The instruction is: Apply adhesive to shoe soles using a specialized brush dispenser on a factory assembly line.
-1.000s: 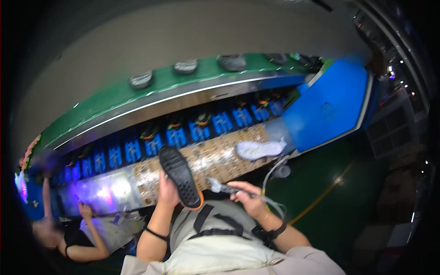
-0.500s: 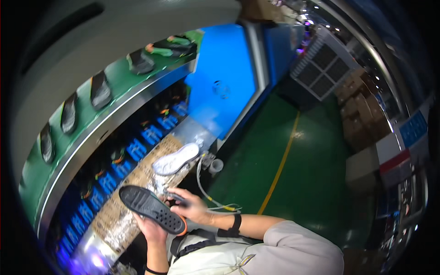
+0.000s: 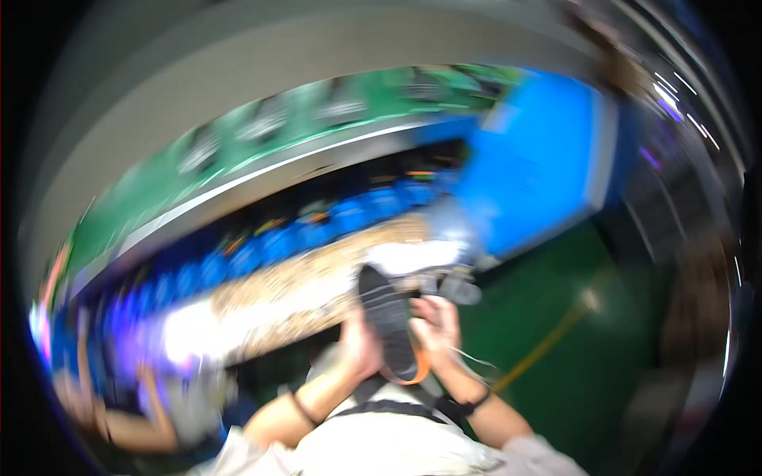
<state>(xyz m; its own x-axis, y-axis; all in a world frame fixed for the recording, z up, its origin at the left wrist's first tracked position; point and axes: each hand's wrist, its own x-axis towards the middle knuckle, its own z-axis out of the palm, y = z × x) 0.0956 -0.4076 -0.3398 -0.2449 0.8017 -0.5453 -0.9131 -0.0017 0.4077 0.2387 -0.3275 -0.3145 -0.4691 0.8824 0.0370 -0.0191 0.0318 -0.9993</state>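
A black shoe sole with an orange edge at its near end is held up in front of my body, its studded or ridged face toward me. My left hand grips it along its left side. Close against the sole's right edge is my right hand, its fingers curled; motion blur hides what they hold. Just beyond the sole, a white shoe sole lies on the brown-covered bench.
Dark soles rest along a green conveyor behind a row of blue holders. A blue machine panel stands at the right. Another person's arm shows at the lower left. A pale hose hangs by my right wrist.
The view has swung left, so the bench and conveyor appear further right, and another person has come into view. The black sole is now more upright, still in my left hand.
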